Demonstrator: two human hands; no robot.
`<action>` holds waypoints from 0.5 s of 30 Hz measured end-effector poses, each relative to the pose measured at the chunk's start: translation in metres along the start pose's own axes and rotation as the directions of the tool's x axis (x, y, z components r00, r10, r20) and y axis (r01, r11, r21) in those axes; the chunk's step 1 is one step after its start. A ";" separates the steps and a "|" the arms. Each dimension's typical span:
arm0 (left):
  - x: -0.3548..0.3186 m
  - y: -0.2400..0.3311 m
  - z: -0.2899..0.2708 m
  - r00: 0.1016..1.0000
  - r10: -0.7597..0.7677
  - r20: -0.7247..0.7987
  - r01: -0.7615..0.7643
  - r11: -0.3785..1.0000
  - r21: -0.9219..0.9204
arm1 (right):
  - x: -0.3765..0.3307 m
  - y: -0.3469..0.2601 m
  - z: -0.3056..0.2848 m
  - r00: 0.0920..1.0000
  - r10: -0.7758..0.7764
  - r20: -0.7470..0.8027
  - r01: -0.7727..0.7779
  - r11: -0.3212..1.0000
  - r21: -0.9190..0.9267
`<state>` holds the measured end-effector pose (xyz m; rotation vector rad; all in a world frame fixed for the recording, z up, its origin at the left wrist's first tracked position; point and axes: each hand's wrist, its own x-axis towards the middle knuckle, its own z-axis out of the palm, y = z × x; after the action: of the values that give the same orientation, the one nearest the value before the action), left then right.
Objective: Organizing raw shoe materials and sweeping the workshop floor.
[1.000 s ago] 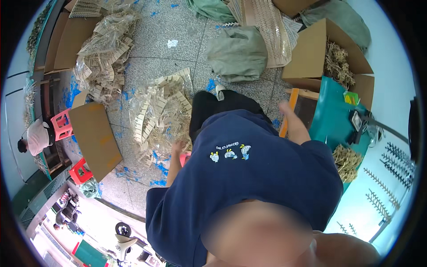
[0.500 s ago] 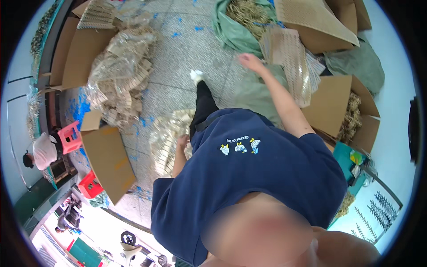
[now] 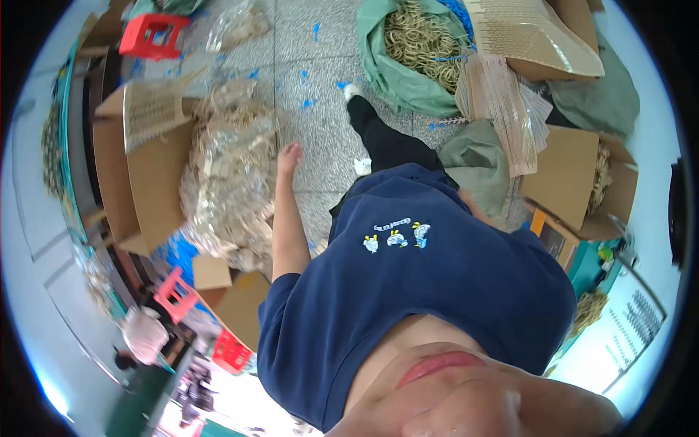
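Observation:
My left hand (image 3: 290,156) hangs in front of me over the grey speckled floor, fingers loose and holding nothing. It is nearest to a heap of clear plastic bags (image 3: 231,182) stuffed with pale tan pieces, just to its left. Only a sliver of my right forearm (image 3: 473,210) shows past my dark blue shirt; the right hand itself is hidden. My dark trouser leg and white shoe (image 3: 353,92) step forward on the floor.
An open green sack (image 3: 378,73) of tan rings lies ahead. Cardboard boxes (image 3: 156,182) stand left, more boxes (image 3: 564,175) right, with perforated tan sheets (image 3: 502,109) between. Also a red stool (image 3: 156,33), a pink stool (image 3: 175,291), and a crouched person (image 3: 142,335) lower left.
My right arm, stretched toward the tan sheets half a second ago, has dropped behind my body. My left arm has swung forward. The view has shifted as I step across the floor.

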<state>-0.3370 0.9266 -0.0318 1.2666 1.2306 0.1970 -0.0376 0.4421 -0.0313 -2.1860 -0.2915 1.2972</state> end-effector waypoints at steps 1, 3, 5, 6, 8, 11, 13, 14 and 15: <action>0.029 0.036 0.006 0.999 0.001 0.038 -0.001 1.000 0.020 | 0.008 -0.023 0.004 0.995 0.092 0.022 -0.091 0.994 -0.053; 0.083 0.111 0.019 0.997 0.049 0.055 -0.044 0.996 -0.083 | 0.024 -0.079 0.004 0.962 0.267 0.064 -0.255 0.955 -0.150; 0.121 0.157 0.020 0.994 0.052 0.097 -0.045 0.996 -0.073 | 0.049 -0.139 -0.014 0.901 0.421 0.106 -0.380 0.883 -0.274; 0.137 0.172 0.013 0.994 0.047 0.102 -0.042 0.998 -0.052 | 0.102 -0.110 -0.018 0.809 0.545 0.221 -0.490 0.832 -0.259; 0.166 0.200 0.002 0.994 -0.011 0.107 0.008 1.000 0.030 | 0.203 -0.123 -0.040 0.880 0.409 0.240 -0.188 0.766 -0.615; 0.211 0.193 -0.039 0.990 -0.024 0.142 0.012 0.996 0.085 | 0.342 -0.264 -0.065 0.915 -0.404 -0.008 0.235 0.549 -0.802; 0.226 0.164 -0.063 0.991 -0.136 0.010 0.135 0.989 0.062 | 0.384 -0.459 -0.055 0.965 -0.217 -0.146 0.163 0.936 -0.312; 0.237 0.170 -0.060 0.973 -0.232 -0.006 0.232 0.973 -0.013 | 0.412 -0.510 -0.062 0.962 -0.271 -0.045 0.273 0.960 0.057; 0.247 0.182 -0.060 0.966 -0.255 0.031 0.252 0.964 0.082 | 0.459 -0.547 -0.066 0.871 -0.472 -0.135 0.454 0.879 -0.144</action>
<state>-0.1945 1.2046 -0.0210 1.1599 1.3618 -0.0641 0.3053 1.0717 -0.0279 -2.1155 -0.7833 0.8406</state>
